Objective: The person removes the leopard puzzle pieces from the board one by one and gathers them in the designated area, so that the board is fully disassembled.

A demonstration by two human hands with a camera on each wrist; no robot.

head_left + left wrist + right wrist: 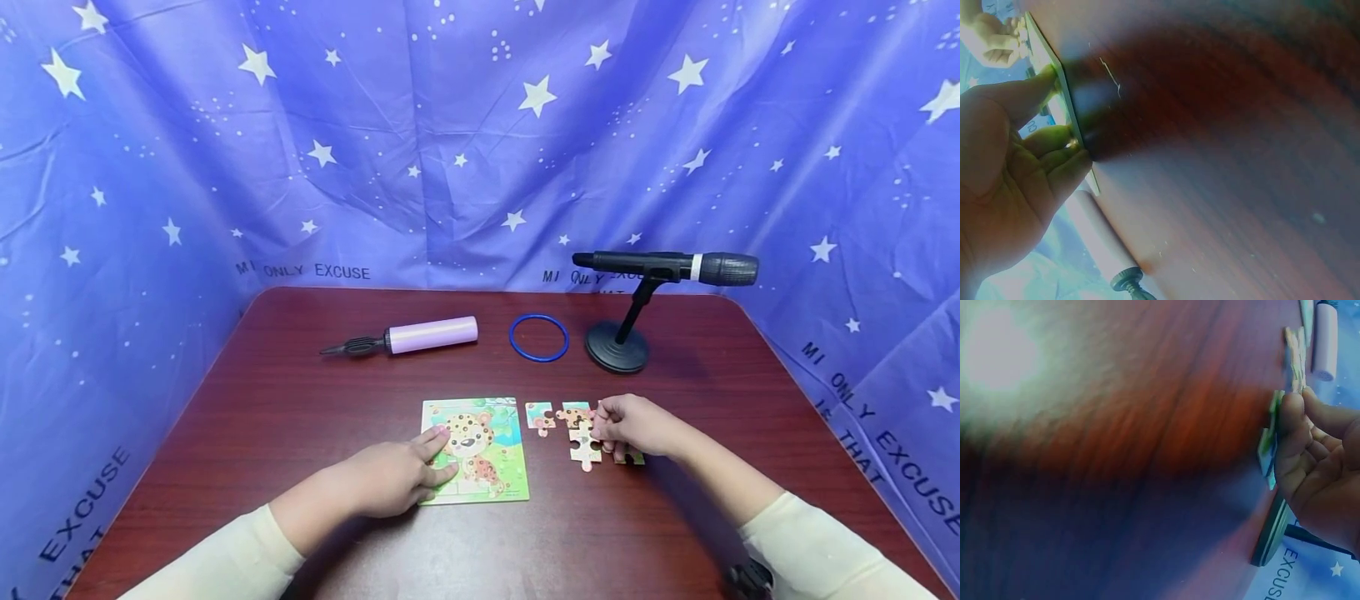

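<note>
A square jigsaw puzzle (pixel 504 442) with a spotted leopard cub lies flat on the table. My left hand (pixel 393 475) rests on its left side, fingers stretched over the picture; the left wrist view has the hand (pixel 1016 156) along the board's edge (pixel 1066 87). To the right of the board, my right hand (pixel 637 427) pinches a jigsaw piece (pixel 585 446) with thumb and forefinger, seen edge-on in the right wrist view as a thin piece (pixel 1296 359). Beside it lie a loose corner piece (pixel 538 414) and a spotted piece (pixel 576 412). Green pieces (pixel 634 457) are partly hidden under the right hand.
Behind the puzzle lie a pink hand pump (pixel 432 335) with a black nozzle and a blue ring (pixel 513 343). A black microphone (pixel 652 265) on a round-based stand (pixel 617 348) rises at the back right. Starry blue cloth (pixel 420 200) hangs around the dark red table (pixel 247 400).
</note>
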